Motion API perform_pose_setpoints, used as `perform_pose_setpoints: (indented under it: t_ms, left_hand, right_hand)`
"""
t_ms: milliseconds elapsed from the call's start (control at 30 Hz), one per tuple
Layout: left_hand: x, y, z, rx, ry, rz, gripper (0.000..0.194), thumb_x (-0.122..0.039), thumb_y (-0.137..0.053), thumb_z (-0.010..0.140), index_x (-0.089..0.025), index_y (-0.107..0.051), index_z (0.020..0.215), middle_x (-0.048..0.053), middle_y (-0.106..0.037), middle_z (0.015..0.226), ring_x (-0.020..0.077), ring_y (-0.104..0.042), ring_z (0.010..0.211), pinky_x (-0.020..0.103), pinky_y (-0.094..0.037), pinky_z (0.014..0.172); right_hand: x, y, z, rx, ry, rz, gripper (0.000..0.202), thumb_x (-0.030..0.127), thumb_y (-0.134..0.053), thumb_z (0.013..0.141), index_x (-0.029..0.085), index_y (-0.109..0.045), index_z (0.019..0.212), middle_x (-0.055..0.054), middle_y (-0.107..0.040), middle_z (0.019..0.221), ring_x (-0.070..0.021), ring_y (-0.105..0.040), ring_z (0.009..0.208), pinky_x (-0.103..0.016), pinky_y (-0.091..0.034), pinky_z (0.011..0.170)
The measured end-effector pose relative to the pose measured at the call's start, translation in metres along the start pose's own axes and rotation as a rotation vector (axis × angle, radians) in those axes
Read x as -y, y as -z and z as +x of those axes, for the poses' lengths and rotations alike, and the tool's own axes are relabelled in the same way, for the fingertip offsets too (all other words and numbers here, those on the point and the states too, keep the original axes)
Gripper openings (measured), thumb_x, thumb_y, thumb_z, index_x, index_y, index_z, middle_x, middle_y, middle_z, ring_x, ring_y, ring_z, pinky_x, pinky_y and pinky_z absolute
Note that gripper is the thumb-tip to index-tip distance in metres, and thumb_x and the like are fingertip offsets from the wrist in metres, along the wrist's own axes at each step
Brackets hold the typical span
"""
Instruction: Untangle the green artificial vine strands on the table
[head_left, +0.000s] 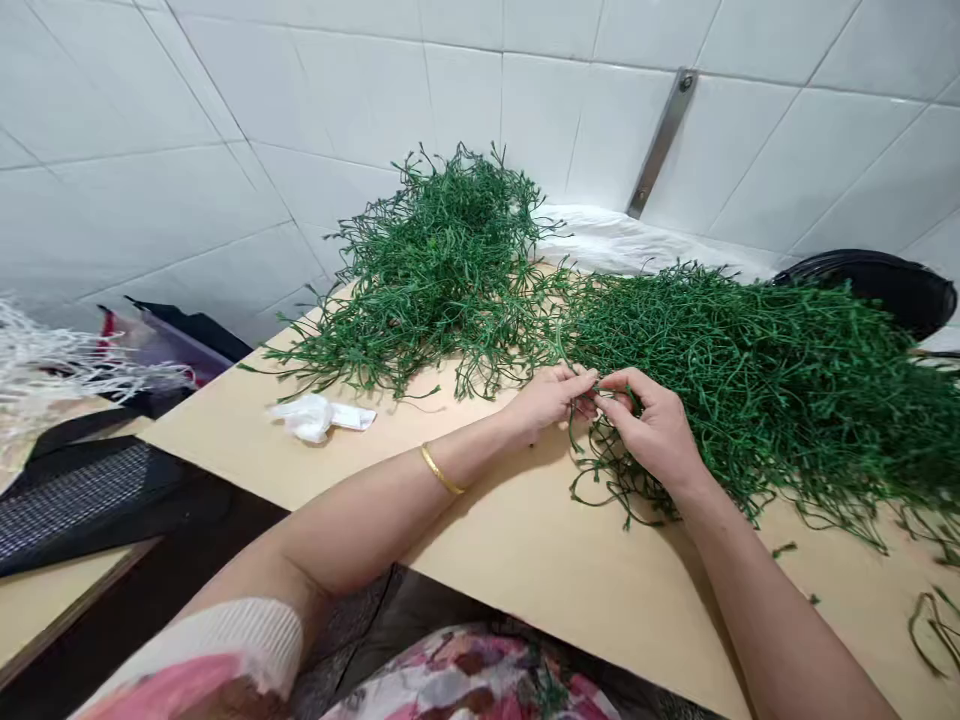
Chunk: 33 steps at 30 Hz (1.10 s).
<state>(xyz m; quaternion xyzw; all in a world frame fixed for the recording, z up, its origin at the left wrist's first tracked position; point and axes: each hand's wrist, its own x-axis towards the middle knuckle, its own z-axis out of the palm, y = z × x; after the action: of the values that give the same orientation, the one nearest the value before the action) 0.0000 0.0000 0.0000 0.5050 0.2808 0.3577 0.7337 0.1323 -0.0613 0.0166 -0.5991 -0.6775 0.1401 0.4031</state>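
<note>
Behind everything before us rises a white tiled wall (375, 100), and below it spreads our pale desk (487, 520). The widest thing on the desk is the right-hand pile (735, 370) of tangled green strands, which runs out to the right edge of the view. Next comes the left-hand pile (442, 260), heaped higher toward the wall; thin, scattered strands join the two piles. White plastic sheeting (600, 235) lies behind them, and a black round object (885, 285) shows partly behind the right-hand pile.

Beyond the desk's left edge we see a dark meshed item (75, 500) and a bunch of white strands (67, 370). A metal strip (664, 140) slants down the wall.

Our left hand (551, 400) and right hand (652, 430) meet at the near edge of the right-hand pile, their fingertips almost touching. Each one pinches the thin green piece (596, 388) between them; fingers hide much of it, so we cannot tell its full shape. A gold-coloured bracelet (442, 470) circles our left forearm. Left of that hand lies a crumpled white wad (309, 416), and smallest are the green scraps (784, 550) near our right forearm.
</note>
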Motion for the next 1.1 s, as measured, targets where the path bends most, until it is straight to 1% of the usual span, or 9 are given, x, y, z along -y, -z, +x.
perform_pose_setpoints:
  t_ms: [133, 233, 300, 400, 567, 700, 767, 933, 1100]
  left_hand:
    - [-0.001, -0.001, 0.001, 0.000, -0.062, -0.082, 0.028, -0.038, -0.066, 0.067, -0.012, -0.057, 0.062, -0.001, -0.055, 0.052, 0.0061, -0.050, 0.048, 0.020, -0.041, 0.055]
    - [0.000, -0.001, 0.002, 0.002, -0.056, -0.140, 0.025, -0.036, -0.067, 0.066, -0.011, -0.061, 0.066, -0.001, -0.056, 0.057, 0.0062, -0.051, 0.050, 0.020, -0.041, 0.055]
    - [0.001, -0.001, 0.003, -0.020, -0.044, -0.185, 0.023, -0.033, -0.067, 0.067, -0.010, -0.063, 0.068, 0.000, -0.057, 0.060, 0.0056, -0.051, 0.051, 0.020, -0.040, 0.054]
    - [0.002, -0.002, 0.003, -0.065, -0.030, -0.224, 0.021, -0.030, -0.067, 0.068, -0.010, -0.066, 0.071, 0.001, -0.057, 0.063, 0.0043, -0.048, 0.051, 0.019, -0.037, 0.051]
    - [0.000, -0.005, 0.000, -0.090, -0.052, -0.195, 0.022, -0.031, -0.067, 0.068, -0.011, -0.069, 0.078, 0.001, -0.059, 0.068, 0.0037, -0.046, 0.051, 0.020, -0.034, 0.049]
    - [0.000, -0.008, -0.004, -0.095, -0.031, -0.095, 0.028, -0.035, -0.065, 0.069, -0.013, -0.070, 0.085, -0.001, -0.054, 0.057, 0.0033, -0.039, 0.045, 0.020, -0.025, 0.043]
    - [0.002, -0.011, -0.006, -0.089, -0.003, -0.123, 0.029, -0.036, -0.064, 0.070, -0.014, -0.070, 0.089, 0.000, -0.057, 0.060, 0.0038, -0.042, 0.048, 0.020, -0.027, 0.046]
    - [0.004, -0.016, -0.007, -0.002, 0.037, -0.276, 0.031, -0.036, -0.058, 0.076, -0.014, -0.068, 0.095, 0.005, -0.063, 0.077, 0.0071, -0.053, 0.065, 0.020, -0.039, 0.063]
    - [0.007, -0.018, -0.007, 0.024, 0.075, -0.444, 0.027, -0.034, -0.056, 0.077, -0.015, -0.068, 0.094, 0.005, -0.063, 0.075, 0.0091, -0.056, 0.063, 0.024, -0.042, 0.065]
  right_hand:
    - [-0.001, -0.001, 0.001, -0.036, -0.081, 0.027, 0.011, 0.026, -0.055, 0.075, 0.017, -0.059, 0.079, 0.004, -0.043, 0.057, -0.0083, -0.035, 0.052, -0.022, -0.028, 0.050]
    - [-0.001, 0.000, 0.002, -0.059, -0.107, 0.031, 0.016, 0.030, -0.055, 0.076, 0.017, -0.063, 0.082, 0.004, -0.044, 0.056, -0.0087, -0.035, 0.051, -0.022, -0.029, 0.050]
    - [0.000, 0.000, 0.002, -0.087, -0.084, 0.022, 0.020, 0.031, -0.056, 0.075, 0.017, -0.065, 0.086, 0.002, -0.051, 0.063, -0.0097, -0.039, 0.054, -0.023, -0.032, 0.053]
    - [0.000, 0.001, 0.003, -0.121, -0.082, 0.038, 0.024, 0.033, -0.058, 0.073, 0.017, -0.066, 0.089, -0.004, -0.060, 0.084, -0.0116, -0.045, 0.061, -0.026, -0.036, 0.057]
    - [-0.005, -0.002, 0.004, -0.017, -0.201, 0.258, 0.026, 0.038, -0.060, 0.071, 0.016, -0.067, 0.083, -0.005, -0.065, 0.081, -0.0148, -0.053, 0.067, -0.028, -0.039, 0.063]
    - [-0.012, -0.008, 0.005, 0.046, -0.201, 0.398, 0.020, 0.034, -0.065, 0.068, 0.017, -0.067, 0.078, -0.004, -0.064, 0.087, -0.0173, -0.055, 0.082, -0.032, -0.040, 0.078]
    - [-0.012, -0.009, 0.005, 0.041, -0.221, 0.496, 0.017, 0.033, -0.066, 0.066, 0.018, -0.066, 0.074, -0.003, -0.063, 0.084, -0.0165, -0.055, 0.083, -0.031, -0.040, 0.079]
    - [-0.001, -0.010, 0.005, 0.057, -0.384, 0.712, 0.019, 0.034, -0.069, 0.061, 0.017, -0.061, 0.064, 0.003, -0.057, 0.062, -0.0110, -0.050, 0.061, -0.026, -0.040, 0.062]
    - [0.007, -0.013, 0.003, 0.061, -0.430, 0.806, 0.022, 0.033, -0.069, 0.061, 0.017, -0.053, 0.061, 0.008, -0.042, 0.051, -0.0050, -0.034, 0.048, -0.020, -0.027, 0.047]
